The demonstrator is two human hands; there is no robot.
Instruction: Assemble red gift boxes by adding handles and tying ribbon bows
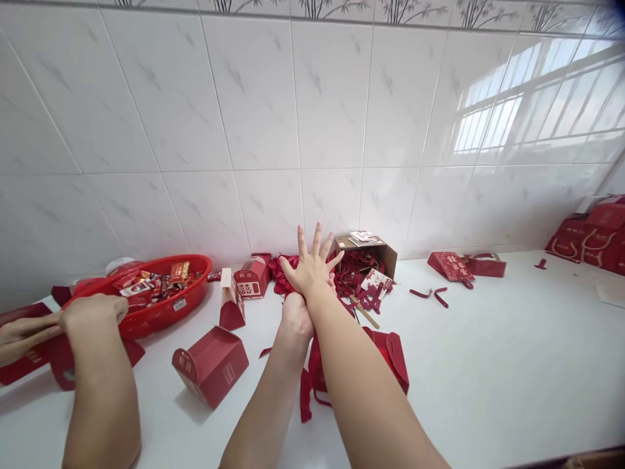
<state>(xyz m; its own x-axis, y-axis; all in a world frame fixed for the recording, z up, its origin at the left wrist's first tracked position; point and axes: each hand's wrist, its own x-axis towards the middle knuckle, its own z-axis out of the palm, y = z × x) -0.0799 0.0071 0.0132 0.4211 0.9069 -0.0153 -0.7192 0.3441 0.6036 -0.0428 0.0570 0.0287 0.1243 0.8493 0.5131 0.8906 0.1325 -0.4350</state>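
My right hand (312, 264) is raised over the white counter (469, 371) with its fingers spread and nothing in it. My left hand (297, 311) is wrapped round my right wrist; some of its fingertips show at the far side. Below my arms lies a red box (393, 352) with a red ribbon (305, 394), partly hidden by my forearms. Just behind my hands are a shiny red wrapping (280, 277) and an open cardboard box (388, 257) with dark red ribbons (354, 270) spilling out.
At the left, another person's hands (95, 316) are by a red basin (166, 312) of wrapped sweets. An open red box (212, 365) stands left of my arms, smaller boxes (252, 277) behind it. Red packets (449, 267) and red bags (593, 238) sit to the right, near the tiled wall.
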